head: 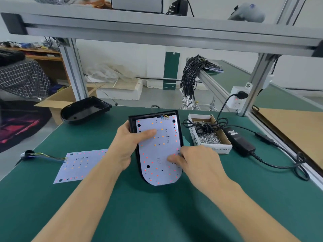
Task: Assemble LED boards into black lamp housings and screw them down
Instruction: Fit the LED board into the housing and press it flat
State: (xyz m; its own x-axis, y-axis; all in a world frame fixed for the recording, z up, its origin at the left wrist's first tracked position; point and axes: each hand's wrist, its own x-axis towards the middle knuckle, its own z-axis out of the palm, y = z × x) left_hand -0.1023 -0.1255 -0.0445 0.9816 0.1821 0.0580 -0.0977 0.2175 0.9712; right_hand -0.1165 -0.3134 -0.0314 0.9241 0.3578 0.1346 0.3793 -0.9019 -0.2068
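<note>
Head view: LED board [158, 151] in black housing [133, 124], screws [210, 137] in cardboard box [225, 137]

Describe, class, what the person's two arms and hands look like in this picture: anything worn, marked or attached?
Both forearms are bare as far as the frame shows; no sleeves are visible. The left hand and the right hand wear no gloves. No rings, watch, wrist strap or markings can be seen on either.
</note>
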